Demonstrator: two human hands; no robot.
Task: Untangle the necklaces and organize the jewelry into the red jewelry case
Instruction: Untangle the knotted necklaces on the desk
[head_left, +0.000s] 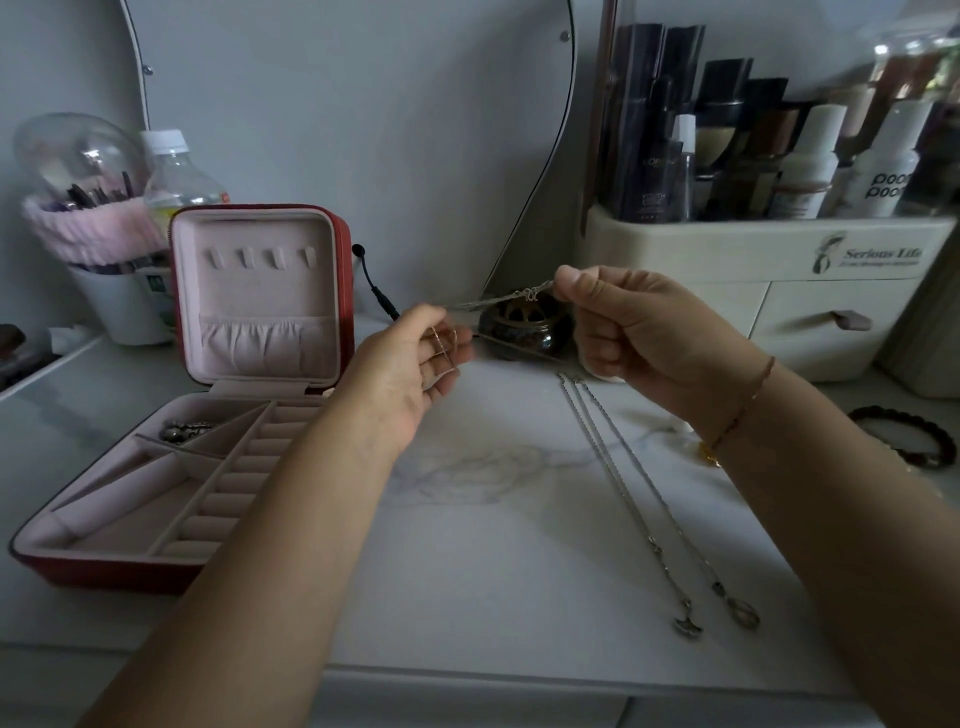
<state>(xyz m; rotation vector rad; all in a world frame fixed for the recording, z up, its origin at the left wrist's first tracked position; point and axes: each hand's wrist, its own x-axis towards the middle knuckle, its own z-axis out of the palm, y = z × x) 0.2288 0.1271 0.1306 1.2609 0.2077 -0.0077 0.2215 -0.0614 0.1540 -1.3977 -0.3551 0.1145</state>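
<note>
Left hand (415, 364) and right hand (623, 322) each pinch one thin chain (498, 300), taut between them at centre. Red jewelry case (104, 577) lies open at 9 o'clock. Two necklaces (623, 488) lie straight on the table at 4 o'clock. Organizer (753, 244) at 2 o'clock reads "Serious Life".

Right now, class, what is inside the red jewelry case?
One dark silvery piece lies in a rear compartment of the case. The left arm covers its right edge.
</note>
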